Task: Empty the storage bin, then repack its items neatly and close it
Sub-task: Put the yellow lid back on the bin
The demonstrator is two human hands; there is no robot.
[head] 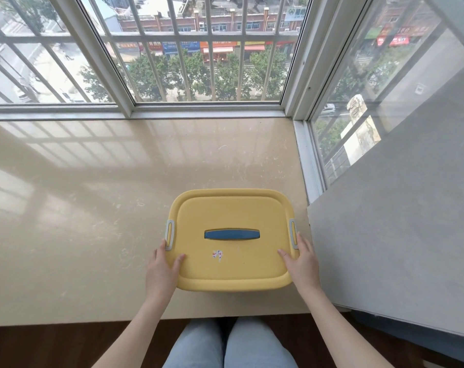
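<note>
Left hand (163, 266) and right hand (301, 261) grip the yellow storage bin (231, 208) by its near sides, thumbs on the closed lid (233, 264), fingers round the edges. It sits low centre of the frame, on the beige surface (92, 208).

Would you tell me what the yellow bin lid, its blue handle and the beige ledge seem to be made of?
Yellow rounded bin lid: likely moulded plastic, matte, with soft rims. Blue oblong handle: plastic, slightly glossier. Beige ledge: polished stone or tile, mottled and reflective.
</note>
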